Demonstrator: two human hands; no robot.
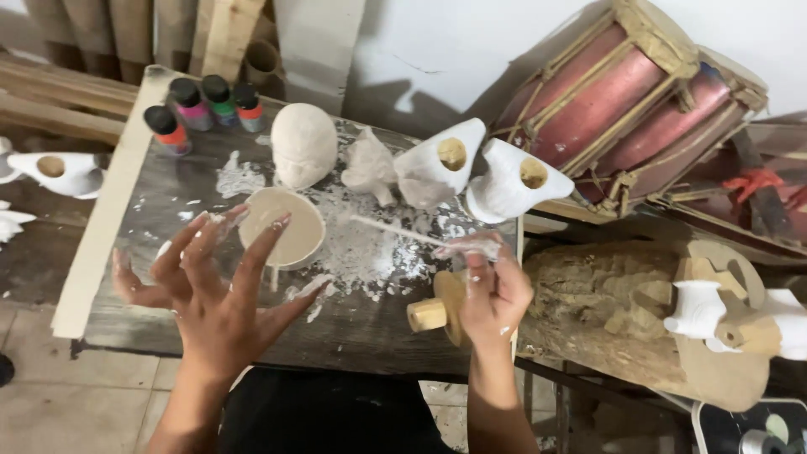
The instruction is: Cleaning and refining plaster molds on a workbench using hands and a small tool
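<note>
My left hand (210,286) is spread wide above the dark work board (353,328), fingers smeared with white paste, fingertips hovering at the near edge of a small bowl of pale paste (296,229). My right hand (492,294) is closed on a thin white-coated stick (395,229) that points left toward the bowl. Under that hand lies a wooden peg-shaped piece (429,314). White paste splatter covers the board between bowl and stick.
A plaster head (303,145), a lumpy plaster figure (370,166) and two white bird-like casts (483,172) stand at the board's back. Several small paint bottles (206,108) sit at the back left. Red drums (630,92) and a log (597,294) lie to the right.
</note>
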